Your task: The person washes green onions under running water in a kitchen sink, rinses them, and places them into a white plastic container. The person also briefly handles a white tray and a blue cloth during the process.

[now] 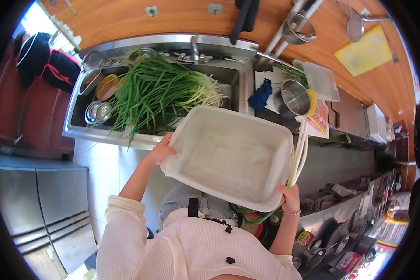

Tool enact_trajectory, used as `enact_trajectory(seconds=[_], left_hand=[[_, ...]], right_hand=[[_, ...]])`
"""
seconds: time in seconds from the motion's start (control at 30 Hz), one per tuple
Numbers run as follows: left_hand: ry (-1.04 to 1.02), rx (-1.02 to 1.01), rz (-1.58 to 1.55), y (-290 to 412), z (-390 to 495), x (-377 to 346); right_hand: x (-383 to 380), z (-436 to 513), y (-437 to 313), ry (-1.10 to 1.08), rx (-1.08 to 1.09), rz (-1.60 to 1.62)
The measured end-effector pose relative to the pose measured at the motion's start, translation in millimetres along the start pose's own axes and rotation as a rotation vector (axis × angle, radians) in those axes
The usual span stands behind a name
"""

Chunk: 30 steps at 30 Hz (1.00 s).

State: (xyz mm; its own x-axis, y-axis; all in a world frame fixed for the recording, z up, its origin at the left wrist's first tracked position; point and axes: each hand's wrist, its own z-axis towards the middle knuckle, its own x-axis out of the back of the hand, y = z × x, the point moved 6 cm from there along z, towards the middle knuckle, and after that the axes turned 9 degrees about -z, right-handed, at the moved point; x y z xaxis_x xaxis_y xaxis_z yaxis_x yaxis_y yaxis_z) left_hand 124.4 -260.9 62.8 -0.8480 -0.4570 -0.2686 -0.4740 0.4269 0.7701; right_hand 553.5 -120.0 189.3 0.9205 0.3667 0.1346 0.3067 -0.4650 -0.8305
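Between my two hands is a white plastic tub (231, 154), tilted so that I look into its bare inside. My left hand (162, 151) grips its left rim, thumb on the inner side. At the lower right corner my right hand (289, 196) holds the rim together with a few scallions (300, 150), white ends up and green leaves hanging below the tub. Beyond the tub, a large heap of scallions (161, 87) fills much of the steel sink (232, 75), some leaves drooping over its front edge. The tub's far edge hides part of the sink front.
A faucet (195, 50) rises behind the sink; metal bowls (98, 111) sit at its left. On the right counter are a blue cloth (261, 95), a steel pot (294, 98) and a clear plastic container (322, 81). A person (47, 63) stands far left. Pans (330, 234) line the lower right.
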Motion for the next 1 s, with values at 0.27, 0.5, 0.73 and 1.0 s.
enact_trajectory(seconds=[0.27, 0.5, 0.73, 1.0], left_hand=[[0.251, -0.049, -0.073, 31.5, -120.6, 80.8], [0.373, -0.063, -0.031, 74.5, -189.3, 183.9], [0.318, -0.084, -0.095, 137.2, -196.9, 317.5], [0.19, 0.059, -0.2, 163.9, -144.5, 448.3]], right_hand=[[-80.4, -0.5, -38.9, -0.165, 0.041, -0.025], [-201.9, -7.0, -89.9, -0.363, 0.113, 0.007], [-351.5, -13.7, -169.6, -0.412, 0.162, 0.016], [-504.3, 16.5, -247.0, -0.421, 0.092, -0.169]])
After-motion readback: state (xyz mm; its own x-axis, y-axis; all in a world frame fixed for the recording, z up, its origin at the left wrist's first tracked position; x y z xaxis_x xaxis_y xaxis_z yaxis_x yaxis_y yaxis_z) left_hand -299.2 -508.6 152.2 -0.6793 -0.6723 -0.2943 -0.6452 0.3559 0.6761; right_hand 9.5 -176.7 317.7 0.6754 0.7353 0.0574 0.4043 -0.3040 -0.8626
